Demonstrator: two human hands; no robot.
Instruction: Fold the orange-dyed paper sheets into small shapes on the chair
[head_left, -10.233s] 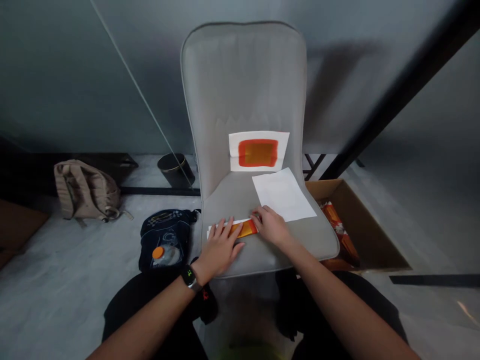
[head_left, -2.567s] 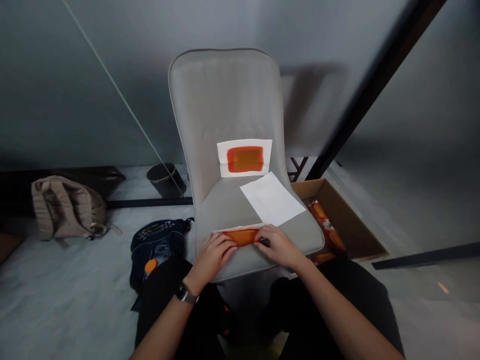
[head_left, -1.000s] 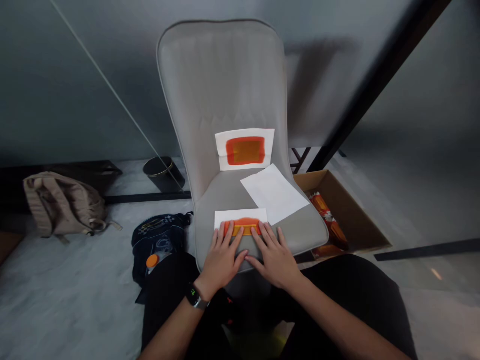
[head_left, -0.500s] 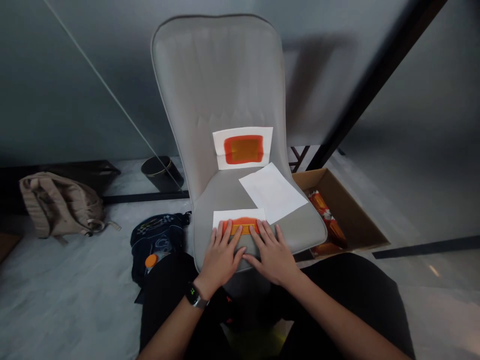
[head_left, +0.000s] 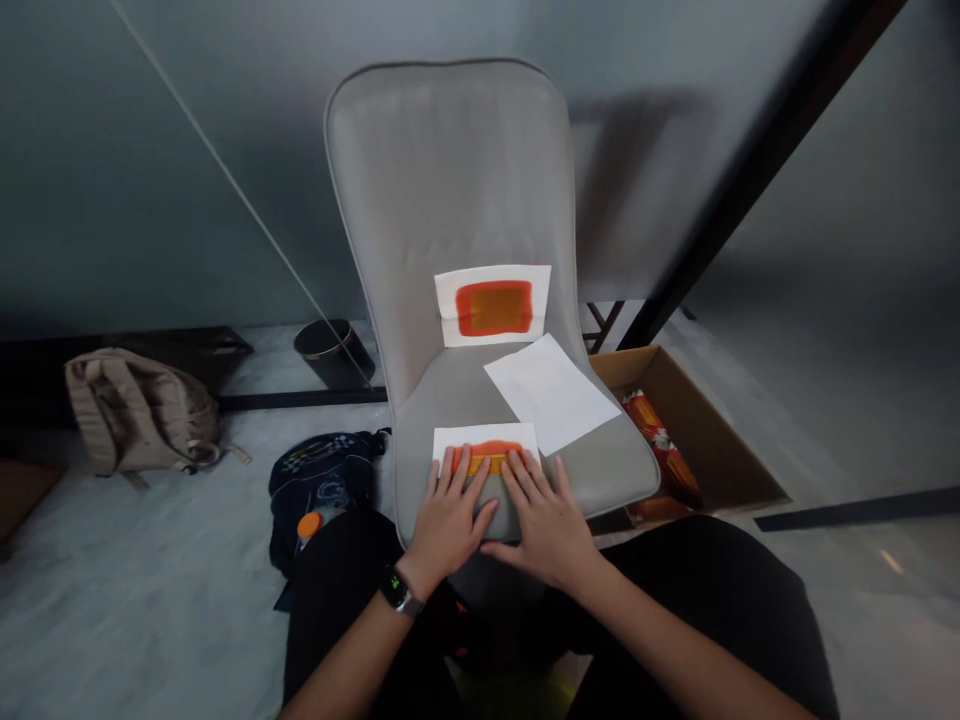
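My left hand [head_left: 450, 515] lies with spread fingers on the near edge of a white sheet with an orange and yellow printed patch [head_left: 491, 448]. My right hand [head_left: 547, 515] rests flat on the same edge, its fingers apart. Both hands partly cover the sheet, which lies at the front of a grey chair seat [head_left: 450, 390]. Against the backrest leans another white sheet with an orange-red rectangle around a brown-yellow one [head_left: 495, 308]. A blank white sheet [head_left: 555, 393] lies slanted on the right of the seat, by the near sheet's corner.
An open cardboard box [head_left: 720, 455] with orange-red packets [head_left: 664, 445] stands right of the chair. On the left floor are a dark blue bag [head_left: 322, 485] with an orange cap [head_left: 309, 525], a beige backpack [head_left: 142, 410] and a black bin [head_left: 337, 355]. A glass wall rises behind.
The whole view has shifted slightly, so everything sits a little lower and further right. My thumbs are somewhat further apart; my fingers stay on the near sheet.
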